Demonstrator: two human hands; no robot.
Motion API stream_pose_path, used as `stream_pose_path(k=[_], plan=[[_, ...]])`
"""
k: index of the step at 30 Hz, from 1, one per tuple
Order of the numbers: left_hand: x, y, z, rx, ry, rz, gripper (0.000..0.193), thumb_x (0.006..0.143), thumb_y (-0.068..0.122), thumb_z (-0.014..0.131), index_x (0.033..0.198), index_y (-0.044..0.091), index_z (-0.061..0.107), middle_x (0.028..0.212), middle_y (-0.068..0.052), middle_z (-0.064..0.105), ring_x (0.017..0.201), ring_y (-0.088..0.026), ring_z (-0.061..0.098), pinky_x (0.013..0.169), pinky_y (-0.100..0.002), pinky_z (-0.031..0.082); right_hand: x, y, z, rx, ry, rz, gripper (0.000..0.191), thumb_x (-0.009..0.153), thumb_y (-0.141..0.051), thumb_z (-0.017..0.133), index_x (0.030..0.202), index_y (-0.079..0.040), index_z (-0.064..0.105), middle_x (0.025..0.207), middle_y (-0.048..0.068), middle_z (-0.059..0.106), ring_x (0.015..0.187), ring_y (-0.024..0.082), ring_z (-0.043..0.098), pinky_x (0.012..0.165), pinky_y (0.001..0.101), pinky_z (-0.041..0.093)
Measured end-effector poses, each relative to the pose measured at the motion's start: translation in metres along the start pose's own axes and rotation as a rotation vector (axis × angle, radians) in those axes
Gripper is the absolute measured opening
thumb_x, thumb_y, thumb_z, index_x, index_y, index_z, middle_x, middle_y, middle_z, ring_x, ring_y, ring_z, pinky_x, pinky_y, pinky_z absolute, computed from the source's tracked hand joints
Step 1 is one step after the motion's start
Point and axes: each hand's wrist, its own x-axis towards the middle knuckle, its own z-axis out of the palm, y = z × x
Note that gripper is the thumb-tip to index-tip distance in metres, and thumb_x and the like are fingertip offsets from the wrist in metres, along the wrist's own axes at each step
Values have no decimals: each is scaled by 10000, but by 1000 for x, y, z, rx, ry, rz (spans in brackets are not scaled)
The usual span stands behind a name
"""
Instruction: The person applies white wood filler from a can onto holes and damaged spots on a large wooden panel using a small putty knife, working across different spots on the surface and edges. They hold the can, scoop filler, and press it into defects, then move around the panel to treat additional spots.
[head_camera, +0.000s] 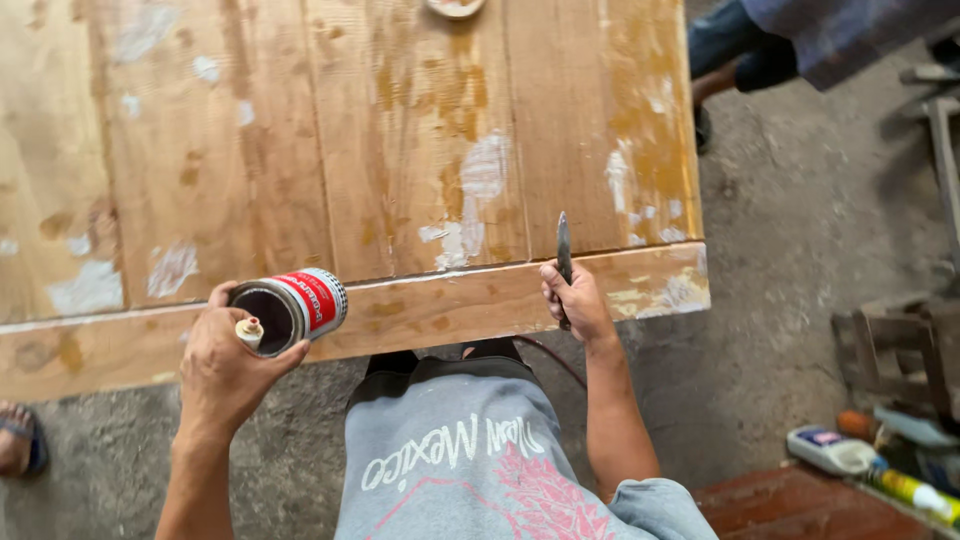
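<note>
While the wooden panel (350, 150) fills the upper left of the view, the left hand (225, 365) grips a small round can (290, 308) just in front of its near edge. That can lies tipped on its side in the fingers, its open mouth turned toward the camera. Its inside looks dark, its rim is pale metal, and a red and white label wraps the body. A small pale tube or stopper (249, 332) sits pinched against the can's rim under the thumb; what it is cannot be told. The right hand (578, 300) is closed around the handle of a narrow putty knife (563, 250), whose grey blade points up and away, over the panel's front rail. The panel is bare brown wood made of long boards, blotched with white filler patches and yellowish stains. Below the hands shows the person's grey printed shirt (470, 460). The floor (790, 250) is rough grey concrete. Another person's leg (725, 60) stands at the panel's far right corner, and bottles (870, 465) lie at the lower right.
</note>
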Motion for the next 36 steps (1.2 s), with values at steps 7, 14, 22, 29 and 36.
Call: stream_pose_path(k=[7,14,22,29,36], plan=[[80,14,22,26,-100,295,632,589,275,934,1032,-18,593,1418,-207,578,1195,-389,598,997,-473,491,-39,23,-11,7,218,-131,237,1022,-314,669,1029,-95,576,714,-26,545,516,35,452,429,206,334],[129,14,26,6,-258,534,654,504,289,952,988,-1,622,1364,-176,584,1194,-344,594,1022,-440,470,-74,51,48,39,486,-167,185,990,-203,541,1155,-123,570,773,-9,623,510,44,476,429,211,371],[145,0,47,-52,-388,771,629,481,317,973,945,37,653,1446,-210,507,1306,-389,497,1086,-474,406,-125,35,156,-440,613,-303,315,982,-52,616,1296,-52,642,932,23,659,645,76,629,550,262,551],[138,-35,62,-332,-211,699,694,441,310,983,941,-1,616,1445,-273,507,1277,-470,496,1056,-546,422,-125,-25,212,-768,562,-391,378,944,-29,635,1318,-81,652,964,55,681,697,113,696,597,278,603],[132,-62,88,-442,-97,656,713,525,358,1000,974,12,567,1477,-333,456,1320,-467,507,1130,-610,362,-77,-52,269,-1244,307,-657,381,866,23,680,1225,-104,706,1045,116,672,931,277,698,784,368,564]])
